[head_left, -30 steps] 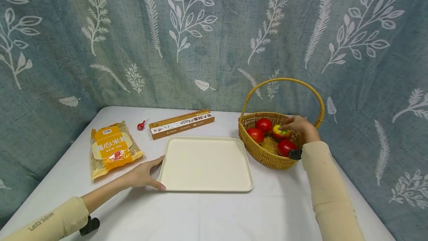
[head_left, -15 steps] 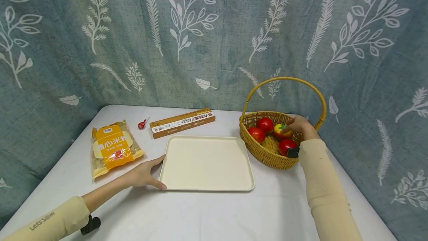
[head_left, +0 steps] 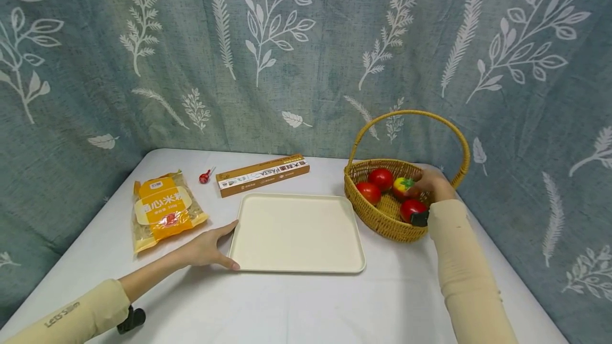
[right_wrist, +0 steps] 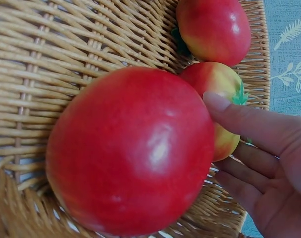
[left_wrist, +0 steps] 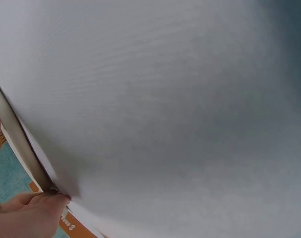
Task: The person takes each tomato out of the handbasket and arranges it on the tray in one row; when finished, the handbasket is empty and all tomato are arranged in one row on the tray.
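My right hand (head_left: 434,186) reaches into a wicker basket (head_left: 370,217) at the right and holds a yellow-and-red tomato (head_left: 399,187) with a green top. In the right wrist view the thumb (right_wrist: 242,116) lies on one side of it, with the other fingers below. A large red tomato (right_wrist: 130,153) is close in front of that camera and partly covers the held one. My left hand (head_left: 209,250) is spread at the left end of a cream tray (head_left: 298,232), thumb by the front corner, fingertips at the left edge.
Left of the tray lies a yellow bag (head_left: 167,208) of dry food. Behind it are a red lollipop (head_left: 204,177) and a brown pasta box (head_left: 263,175). The basket's tall arched handle (head_left: 406,112) rises near my right arm. A curtain (head_left: 306,68) hangs behind the table.
My right hand has shifted slightly at the yellow-and-red tomato, which has turned a little so more of its green top shows. The left hand stays at the tray.
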Demonstrator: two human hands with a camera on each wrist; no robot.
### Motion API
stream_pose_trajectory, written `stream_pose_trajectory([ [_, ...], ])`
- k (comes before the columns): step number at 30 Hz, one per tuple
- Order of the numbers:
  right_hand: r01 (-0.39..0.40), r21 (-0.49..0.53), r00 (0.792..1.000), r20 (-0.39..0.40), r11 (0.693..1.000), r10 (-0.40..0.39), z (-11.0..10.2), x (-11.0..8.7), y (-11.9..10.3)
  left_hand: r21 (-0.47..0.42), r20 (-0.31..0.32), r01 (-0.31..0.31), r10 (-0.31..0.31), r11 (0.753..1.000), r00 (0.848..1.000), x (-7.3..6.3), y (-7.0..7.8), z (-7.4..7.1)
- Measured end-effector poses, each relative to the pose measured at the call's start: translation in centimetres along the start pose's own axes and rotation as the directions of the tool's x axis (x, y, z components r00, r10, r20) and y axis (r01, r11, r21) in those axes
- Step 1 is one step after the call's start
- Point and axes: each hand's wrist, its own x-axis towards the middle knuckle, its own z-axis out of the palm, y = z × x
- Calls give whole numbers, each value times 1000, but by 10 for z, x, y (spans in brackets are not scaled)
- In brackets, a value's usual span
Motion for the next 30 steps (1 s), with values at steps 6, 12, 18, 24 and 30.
stream_pose_trajectory([
  [6, 4, 14, 1000, -8, 1000, -4, -3, 1, 2, -2, 0, -5, 5, 1000, 1000, 1, -1, 0],
  [12, -7, 29, 1000, 9, 1000, 7, -6, -5, -1, -9, -2, 6, -7, 1000, 1000, 0, 0, 0],
  [18, 34, -88, 999, -17, 996, -36, -9, -17, -10, -3, -4, 3, -3, 1000, 1000, 0, -1, 0],
  [24, 80, -195, 996, -18, 977, -85, -13, -25, -15, 17, -6, -6, 6, 1000, 1000, 2, -2, 0],
  [30, 105, -265, 993, -28, 959, -116, -14, -30, -21, 14, -3, 0, 0, 1000, 1000, 2, -2, 0],
])
